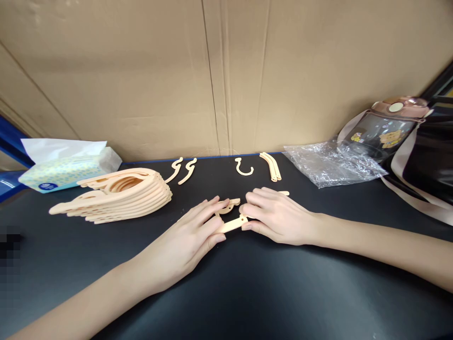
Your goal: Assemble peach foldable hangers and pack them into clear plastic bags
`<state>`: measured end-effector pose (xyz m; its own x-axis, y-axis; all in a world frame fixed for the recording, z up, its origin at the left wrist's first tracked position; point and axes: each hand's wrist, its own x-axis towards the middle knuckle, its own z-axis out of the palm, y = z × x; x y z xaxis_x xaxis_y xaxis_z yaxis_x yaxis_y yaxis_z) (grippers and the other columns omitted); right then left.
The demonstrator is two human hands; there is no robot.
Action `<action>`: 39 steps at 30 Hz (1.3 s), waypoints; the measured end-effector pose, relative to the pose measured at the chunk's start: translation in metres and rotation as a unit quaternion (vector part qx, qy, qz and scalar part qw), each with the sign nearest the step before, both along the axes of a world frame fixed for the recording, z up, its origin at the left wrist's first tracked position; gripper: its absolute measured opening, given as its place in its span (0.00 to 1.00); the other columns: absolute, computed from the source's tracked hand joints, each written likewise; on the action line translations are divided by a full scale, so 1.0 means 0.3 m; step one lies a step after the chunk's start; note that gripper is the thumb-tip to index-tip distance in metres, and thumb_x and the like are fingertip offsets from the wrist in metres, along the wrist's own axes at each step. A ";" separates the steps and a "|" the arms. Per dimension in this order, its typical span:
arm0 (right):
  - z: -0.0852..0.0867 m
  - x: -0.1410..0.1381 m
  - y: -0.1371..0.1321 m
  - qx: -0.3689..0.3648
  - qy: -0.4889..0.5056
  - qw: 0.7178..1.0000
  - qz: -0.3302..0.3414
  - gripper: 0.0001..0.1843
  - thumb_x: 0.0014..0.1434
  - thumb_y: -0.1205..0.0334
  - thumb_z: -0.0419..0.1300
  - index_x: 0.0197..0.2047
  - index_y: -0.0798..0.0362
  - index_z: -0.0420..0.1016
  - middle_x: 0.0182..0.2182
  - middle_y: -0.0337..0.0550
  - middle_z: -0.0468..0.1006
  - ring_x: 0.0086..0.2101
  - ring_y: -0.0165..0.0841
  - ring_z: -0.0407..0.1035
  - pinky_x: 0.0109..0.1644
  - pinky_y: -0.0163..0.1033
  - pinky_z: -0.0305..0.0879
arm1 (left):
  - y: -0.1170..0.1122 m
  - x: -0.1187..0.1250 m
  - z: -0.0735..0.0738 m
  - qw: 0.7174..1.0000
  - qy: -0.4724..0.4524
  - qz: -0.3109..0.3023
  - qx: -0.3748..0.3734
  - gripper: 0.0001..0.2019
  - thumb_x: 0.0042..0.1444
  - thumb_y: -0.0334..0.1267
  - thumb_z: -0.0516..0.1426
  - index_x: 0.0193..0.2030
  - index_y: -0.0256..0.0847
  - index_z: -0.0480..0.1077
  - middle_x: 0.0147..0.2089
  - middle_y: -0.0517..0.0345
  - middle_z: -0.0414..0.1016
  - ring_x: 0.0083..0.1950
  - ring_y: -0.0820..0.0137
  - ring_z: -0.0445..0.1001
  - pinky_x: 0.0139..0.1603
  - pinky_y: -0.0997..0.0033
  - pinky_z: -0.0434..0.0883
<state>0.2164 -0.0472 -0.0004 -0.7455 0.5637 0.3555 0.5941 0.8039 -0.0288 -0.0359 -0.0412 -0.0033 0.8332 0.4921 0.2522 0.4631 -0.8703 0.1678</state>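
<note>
Pinching the hanger pieces (231,224) mid-table, left hand (191,231) and right hand (279,217) clamp one end each; finished stack (120,193) lies toward left edge, loose hooks (180,171) and arms (272,166) lie unjoined along far edge.

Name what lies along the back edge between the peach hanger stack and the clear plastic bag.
Head view: two peach S-shaped hook pieces, one peach curved hook, and stacked curved peach strips.

The hanger piece (231,225) and the stack (120,196) at nine o'clock look like smooth matt plastic, the table (247,293) matt black, the bag (329,163) at two o'clock glossy crinkled film.
</note>
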 end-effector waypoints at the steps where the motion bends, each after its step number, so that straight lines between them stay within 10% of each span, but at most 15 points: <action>1: 0.001 0.001 0.000 0.000 -0.001 1.000 0.000 0.20 0.71 0.54 0.44 0.37 0.56 0.69 0.32 0.42 0.66 0.31 0.32 0.59 0.36 0.37 0.55 | 0.000 0.001 0.000 1.000 0.000 0.000 0.002 0.14 0.70 0.39 0.45 0.55 0.42 0.67 0.70 0.55 0.56 0.72 0.64 0.51 0.71 0.57 0.57; 24: -0.002 0.007 0.005 -0.011 0.072 0.997 0.014 0.14 0.66 0.54 0.54 0.32 0.55 0.66 0.26 0.37 0.66 0.27 0.29 0.56 0.33 0.35 0.53 | -0.008 0.014 0.018 0.998 0.004 0.055 -0.024 0.12 0.68 0.45 0.48 0.52 0.44 0.65 0.68 0.54 0.61 0.70 0.61 0.56 0.70 0.49 0.55; 39: 0.003 0.005 -0.003 0.013 0.003 0.999 0.038 0.04 0.53 0.70 0.52 0.29 0.55 0.67 0.27 0.39 0.66 0.30 0.31 0.54 0.38 0.40 0.53 | 0.002 0.006 0.016 0.985 0.016 0.167 -0.046 0.33 0.56 0.64 0.53 0.61 0.45 0.64 0.71 0.51 0.55 0.71 0.51 0.53 0.66 0.45 0.61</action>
<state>0.2179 -0.0482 0.0006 -0.7832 0.4961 0.3749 0.5313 0.8471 -0.0109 -0.0341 -0.0407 0.0015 0.6277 0.7596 0.1704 0.7271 -0.6502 0.2202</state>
